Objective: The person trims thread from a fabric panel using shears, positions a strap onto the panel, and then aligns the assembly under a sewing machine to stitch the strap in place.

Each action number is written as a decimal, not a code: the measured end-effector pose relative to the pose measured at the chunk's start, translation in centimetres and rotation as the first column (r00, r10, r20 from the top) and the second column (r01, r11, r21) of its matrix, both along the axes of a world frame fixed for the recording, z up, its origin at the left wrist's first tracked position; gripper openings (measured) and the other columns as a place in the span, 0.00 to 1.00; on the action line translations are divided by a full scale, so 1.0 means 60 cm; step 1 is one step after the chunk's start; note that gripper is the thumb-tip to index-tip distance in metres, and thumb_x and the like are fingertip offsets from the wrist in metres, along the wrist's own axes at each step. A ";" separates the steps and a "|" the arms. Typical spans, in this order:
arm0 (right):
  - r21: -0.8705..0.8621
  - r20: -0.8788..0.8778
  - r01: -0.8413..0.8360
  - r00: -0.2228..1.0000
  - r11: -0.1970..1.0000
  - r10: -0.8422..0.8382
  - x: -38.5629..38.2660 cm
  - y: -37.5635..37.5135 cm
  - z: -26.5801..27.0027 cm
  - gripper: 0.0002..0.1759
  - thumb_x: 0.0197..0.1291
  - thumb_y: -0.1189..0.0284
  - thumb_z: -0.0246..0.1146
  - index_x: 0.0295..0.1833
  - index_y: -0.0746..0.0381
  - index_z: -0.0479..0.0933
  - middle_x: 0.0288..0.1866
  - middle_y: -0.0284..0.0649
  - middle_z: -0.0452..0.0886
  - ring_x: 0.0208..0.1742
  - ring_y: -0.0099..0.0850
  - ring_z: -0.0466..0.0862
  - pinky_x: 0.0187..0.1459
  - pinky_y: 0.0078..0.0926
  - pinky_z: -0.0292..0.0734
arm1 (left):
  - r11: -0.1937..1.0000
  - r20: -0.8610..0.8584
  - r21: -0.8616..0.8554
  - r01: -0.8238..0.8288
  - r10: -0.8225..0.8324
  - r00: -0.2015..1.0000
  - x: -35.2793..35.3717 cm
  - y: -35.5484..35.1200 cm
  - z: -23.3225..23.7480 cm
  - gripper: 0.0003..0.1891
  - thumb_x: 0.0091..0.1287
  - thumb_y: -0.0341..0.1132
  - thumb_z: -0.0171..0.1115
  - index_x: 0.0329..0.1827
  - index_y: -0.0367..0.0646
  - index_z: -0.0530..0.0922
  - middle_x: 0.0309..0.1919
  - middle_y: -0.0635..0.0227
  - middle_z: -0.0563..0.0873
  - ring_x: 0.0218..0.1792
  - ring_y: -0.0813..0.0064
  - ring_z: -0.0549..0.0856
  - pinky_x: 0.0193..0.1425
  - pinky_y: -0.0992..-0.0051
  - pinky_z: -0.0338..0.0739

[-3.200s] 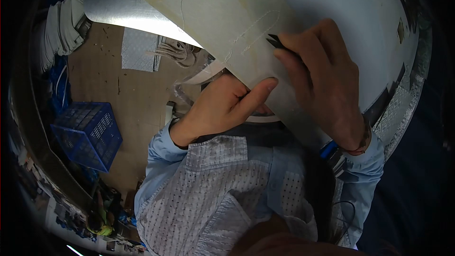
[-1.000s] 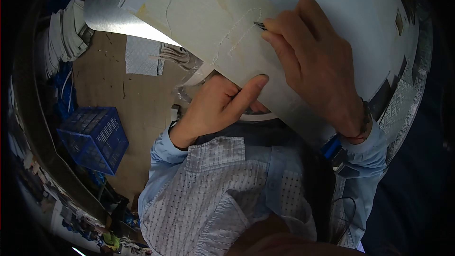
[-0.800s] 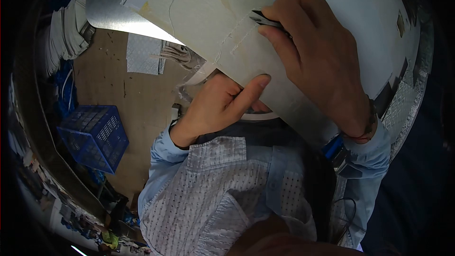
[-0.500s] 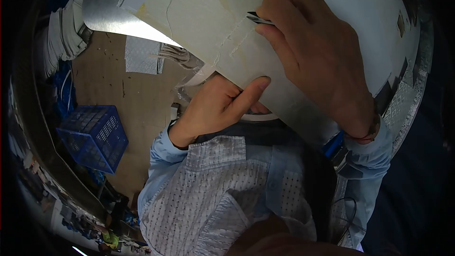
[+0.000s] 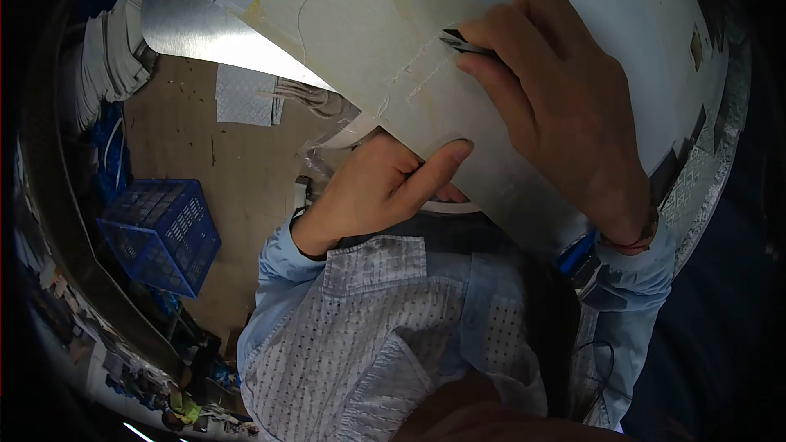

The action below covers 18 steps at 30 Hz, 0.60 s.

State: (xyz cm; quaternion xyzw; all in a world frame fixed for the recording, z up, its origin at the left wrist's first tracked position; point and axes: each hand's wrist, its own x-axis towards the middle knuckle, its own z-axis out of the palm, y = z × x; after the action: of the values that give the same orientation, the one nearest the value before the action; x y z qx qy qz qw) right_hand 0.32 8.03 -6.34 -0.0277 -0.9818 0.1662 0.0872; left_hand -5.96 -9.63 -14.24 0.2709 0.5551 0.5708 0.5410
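Observation:
A pale cream sheet (image 5: 352, 33), stiff-looking, lies slanted across the top middle, with lines of white stitching and loose thread ends on it. My left hand (image 5: 368, 188) is closed on its lower edge, thumb on top and fingers partly hidden underneath. In my right hand (image 5: 573, 106), thumb and fingers pinch small metal thread snips (image 5: 465, 43). Their pointed tips are at the upper end of the stitching, and the rest is hidden in the palm. A long loose thread (image 5: 303, 20) curls over the sheet's left part.
Beneath the sheet is a white work surface (image 5: 655, 41), with a shiny metal plate (image 5: 196, 33) at the left. A blue plastic crate (image 5: 164, 237) stands on the floor. Stacked pale pieces (image 5: 115, 49) are at the far left, and a patterned piece (image 5: 246, 94) lies near the plate.
The snips and my right hand have moved slightly right and down. The sheet has shifted a little to the right, while my left hand keeps its grip.

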 end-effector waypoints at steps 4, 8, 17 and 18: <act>-0.021 -0.043 -0.007 0.999 1.000 0.007 -0.005 -0.005 -0.006 0.08 0.63 0.72 0.68 0.44 0.59 0.77 0.35 0.35 0.70 0.27 0.30 0.76 0.28 0.28 0.74 | 1.000 -0.016 -0.006 0.010 -0.010 1.000 0.000 -0.003 -0.003 0.20 0.78 0.44 0.56 0.41 0.34 0.86 0.24 0.62 0.89 0.27 0.71 0.90 0.30 0.75 0.81; 0.016 0.019 0.021 1.000 1.000 -0.021 0.011 0.006 -0.009 0.07 0.63 0.72 0.68 0.44 0.60 0.78 0.35 0.36 0.70 0.27 0.29 0.76 0.27 0.27 0.74 | 0.999 -0.060 -0.022 0.040 -0.041 0.997 -0.003 -0.003 -0.002 0.20 0.78 0.44 0.55 0.40 0.34 0.86 0.24 0.62 0.89 0.27 0.72 0.90 0.30 0.75 0.81; -0.005 0.039 0.056 0.998 0.998 -0.056 0.026 0.020 -0.002 0.09 0.63 0.72 0.69 0.46 0.60 0.79 0.36 0.35 0.73 0.29 0.28 0.78 0.28 0.27 0.75 | 1.000 -0.047 -0.013 0.020 -0.021 0.999 -0.004 -0.004 -0.001 0.21 0.78 0.44 0.55 0.38 0.34 0.86 0.23 0.62 0.89 0.26 0.72 0.90 0.30 0.75 0.81; -0.004 0.041 0.052 0.998 0.999 -0.051 0.024 0.018 -0.002 0.09 0.63 0.72 0.69 0.46 0.60 0.79 0.37 0.35 0.73 0.29 0.28 0.79 0.28 0.27 0.75 | 1.000 -0.035 -0.016 0.018 -0.018 0.999 -0.003 -0.004 -0.001 0.21 0.78 0.44 0.55 0.38 0.34 0.86 0.23 0.62 0.89 0.26 0.72 0.90 0.30 0.75 0.81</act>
State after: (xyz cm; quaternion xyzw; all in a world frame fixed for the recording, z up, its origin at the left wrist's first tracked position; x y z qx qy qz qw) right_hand 1.74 9.13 -6.46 -0.0566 -0.9820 0.1656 0.0712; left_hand -6.15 -9.90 -14.32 0.2817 0.5664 0.5568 0.5383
